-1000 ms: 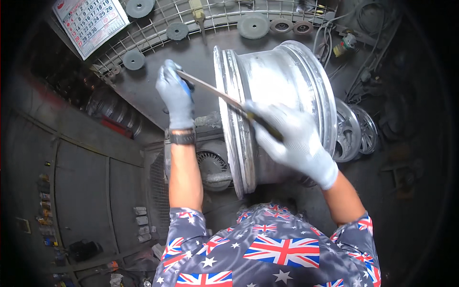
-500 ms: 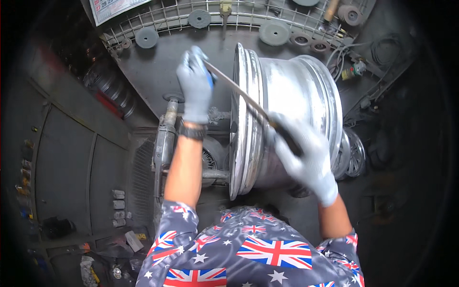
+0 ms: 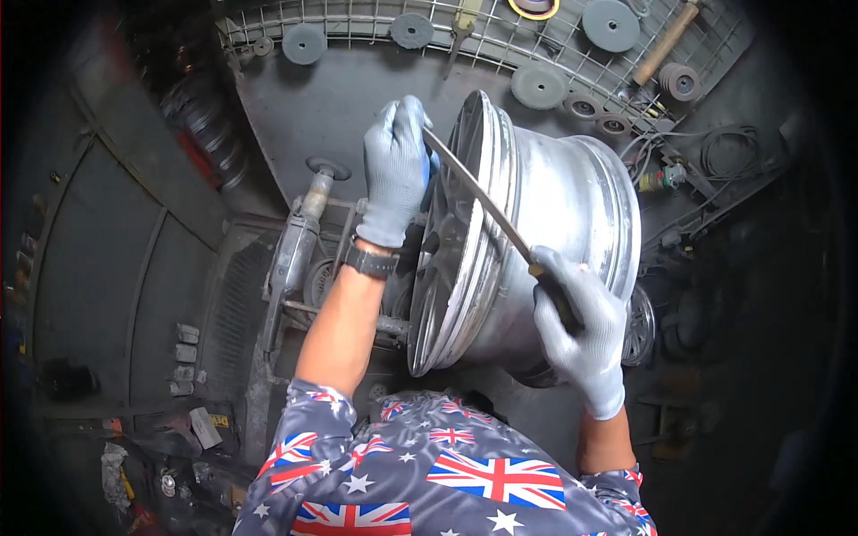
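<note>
A long, flat metal file (image 3: 490, 205) lies slantwise across the flanged lip of a bare silver wheel rim (image 3: 561, 201). My right hand (image 3: 585, 326), in a grey-white glove, is closed round the file's black and yellow handle at the rim's near side. At the far tip of the blade, left of the rim, the fingers of my left hand (image 3: 398, 165) are closed on the file. That glove is grey with a blue palm. The rim rests on its side, its spoked face turned left and partly hidden by my left hand and the lip.
A metal machine frame with a round pad (image 3: 329, 168) stands left of the rim. Behind, a wire rack (image 3: 492, 40) carries several grinding discs and a wooden-handled tool (image 3: 666, 43). Coiled cables (image 3: 728, 152) lie at the right. Another wheel (image 3: 640, 326) sits behind the rim's right side.
The whole view has shifted and turned, so the rim appears more tilted. Both hands still hold the file across the lip; the right hand has come slightly nearer to me.
</note>
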Motion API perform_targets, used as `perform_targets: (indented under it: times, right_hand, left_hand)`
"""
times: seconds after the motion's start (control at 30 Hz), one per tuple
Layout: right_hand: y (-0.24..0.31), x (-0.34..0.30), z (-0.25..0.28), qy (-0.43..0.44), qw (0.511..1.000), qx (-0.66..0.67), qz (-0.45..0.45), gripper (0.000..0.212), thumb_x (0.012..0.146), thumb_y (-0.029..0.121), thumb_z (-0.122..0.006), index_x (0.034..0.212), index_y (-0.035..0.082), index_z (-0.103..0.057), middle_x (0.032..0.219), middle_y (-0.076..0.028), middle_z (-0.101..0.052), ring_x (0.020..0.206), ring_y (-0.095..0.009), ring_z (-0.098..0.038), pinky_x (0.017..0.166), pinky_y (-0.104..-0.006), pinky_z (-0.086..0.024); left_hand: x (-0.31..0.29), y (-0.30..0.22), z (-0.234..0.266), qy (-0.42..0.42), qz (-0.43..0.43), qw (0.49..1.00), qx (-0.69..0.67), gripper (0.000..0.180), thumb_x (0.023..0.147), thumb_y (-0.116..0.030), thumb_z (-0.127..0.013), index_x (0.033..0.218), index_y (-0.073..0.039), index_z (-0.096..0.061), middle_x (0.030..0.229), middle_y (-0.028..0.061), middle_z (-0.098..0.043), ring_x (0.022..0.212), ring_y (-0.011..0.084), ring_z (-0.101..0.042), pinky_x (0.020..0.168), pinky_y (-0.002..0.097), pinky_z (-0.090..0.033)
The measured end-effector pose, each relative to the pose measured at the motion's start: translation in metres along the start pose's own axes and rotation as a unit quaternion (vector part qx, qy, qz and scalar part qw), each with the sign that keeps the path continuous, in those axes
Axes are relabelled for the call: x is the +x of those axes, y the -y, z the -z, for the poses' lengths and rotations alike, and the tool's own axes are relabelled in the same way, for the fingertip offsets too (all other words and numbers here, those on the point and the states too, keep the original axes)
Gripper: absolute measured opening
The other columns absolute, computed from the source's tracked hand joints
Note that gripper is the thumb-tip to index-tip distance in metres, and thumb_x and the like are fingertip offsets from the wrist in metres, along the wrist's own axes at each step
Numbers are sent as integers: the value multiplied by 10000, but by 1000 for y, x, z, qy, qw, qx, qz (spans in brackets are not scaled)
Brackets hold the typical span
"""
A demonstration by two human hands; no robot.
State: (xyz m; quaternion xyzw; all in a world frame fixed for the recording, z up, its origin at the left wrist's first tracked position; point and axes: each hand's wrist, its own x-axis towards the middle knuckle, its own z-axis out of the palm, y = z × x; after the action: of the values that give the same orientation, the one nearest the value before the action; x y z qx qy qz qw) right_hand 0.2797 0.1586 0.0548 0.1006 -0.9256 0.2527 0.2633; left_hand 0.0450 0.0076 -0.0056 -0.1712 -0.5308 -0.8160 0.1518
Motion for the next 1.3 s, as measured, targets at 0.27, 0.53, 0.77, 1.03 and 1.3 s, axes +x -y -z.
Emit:
perform_targets:
  times: [0.27,0.53,0.77,1.03,1.3]
  right_hand:
    - [-14,31,-13,-36,996,-14,85,396,879,49,-728,1274,30,-709,1041,-178,-745,926,-349,-737,839,-423,-570]
    - [-4,46,-12,-1,1000,12,-2,392,905,13,-690,1296,33,-706,1135,-205,-752,1083,-324,-738,976,-372,-543]
    - [0,-6,-8,-27,1000,9,7,419,852,-16,-723,1270,13,-709,1108,-208,-755,1021,-364,-753,896,-418,-587]
    - [-9,36,-26,-69,997,24,40,391,873,42,-720,1264,40,-705,1000,-165,-743,906,-339,-731,832,-420,-567]
    - [-9,19,-21,-73,996,-6,53,388,869,34,-706,1256,27,-701,976,-169,-739,848,-340,-729,765,-431,-575]
  left_hand:
    - [29,-7,-2,-29,27,999,-3,365,1121,-367,-525,878,-99,-576,679,-23,-500,461,83,-492,423,243,-404]
    - [38,-7,-1,-25,30,999,-6,383,1135,-356,-493,859,-98,-557,657,-30,-469,490,72,-488,450,248,-395]
    - [3,-5,-2,13,14,999,41,369,1130,-357,-520,883,-90,-587,665,-13,-510,489,70,-518,450,240,-407]
    - [48,-16,0,5,10,998,56,382,1147,-326,-464,863,-87,-555,619,-36,-461,489,58,-476,459,241,-401]
    - [32,-17,1,29,11,997,76,370,1144,-334,-476,889,-81,-563,674,-21,-503,494,68,-510,440,252,-399]
